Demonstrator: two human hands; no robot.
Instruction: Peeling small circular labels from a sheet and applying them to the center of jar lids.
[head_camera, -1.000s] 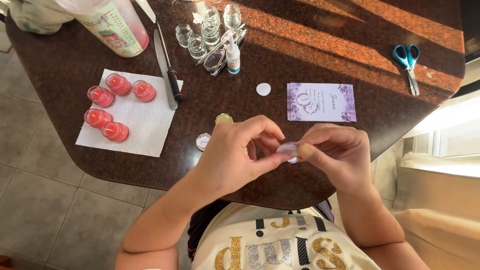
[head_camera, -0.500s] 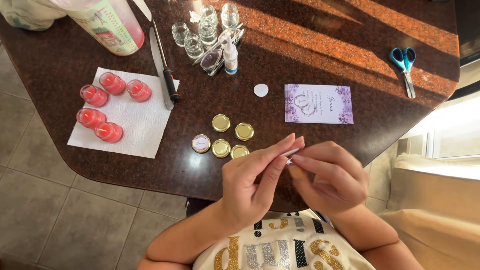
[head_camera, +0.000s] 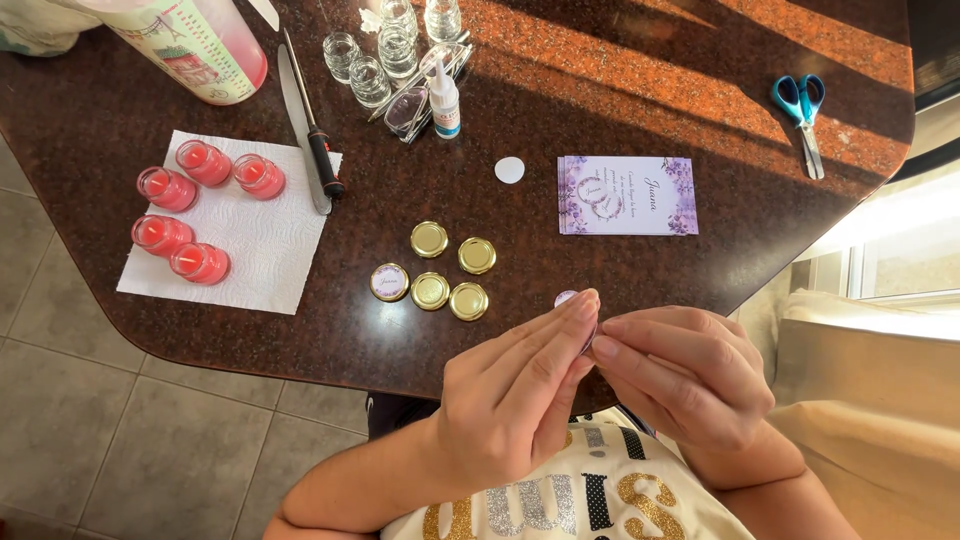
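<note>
Purple and white, a small round sticker (head_camera: 567, 298) sits between my fingertips, just over the near edge of the dark stone table (head_camera: 640, 80). My left hand (head_camera: 515, 390) is closed on it with the fingers straight and pressed together, and my right hand (head_camera: 690, 375) meets it from the other side, its fingertips touching the same small piece. Most of the sticker is hidden behind my fingers, so I think it is a sticker, but I cannot be fully sure.

Just beyond my left hand, near this same edge, lie four gold lids (head_camera: 450, 275) in a loose group, and one more lid with a label (head_camera: 389, 282) on their left side. Toward the left edge a white paper towel (head_camera: 260, 250) carries five small jars of pink wax (head_camera: 190, 215), and a long lighter (head_camera: 310, 140) lies along its far side. In the middle of the table are a white round disc (head_camera: 510, 170) and a card with purple flowers (head_camera: 627, 195). At the far edge stand empty glass jars (head_camera: 385, 50) and a small glue bottle (head_camera: 445, 100). Blue scissors (head_camera: 803, 120) lie near the right corner.
</note>
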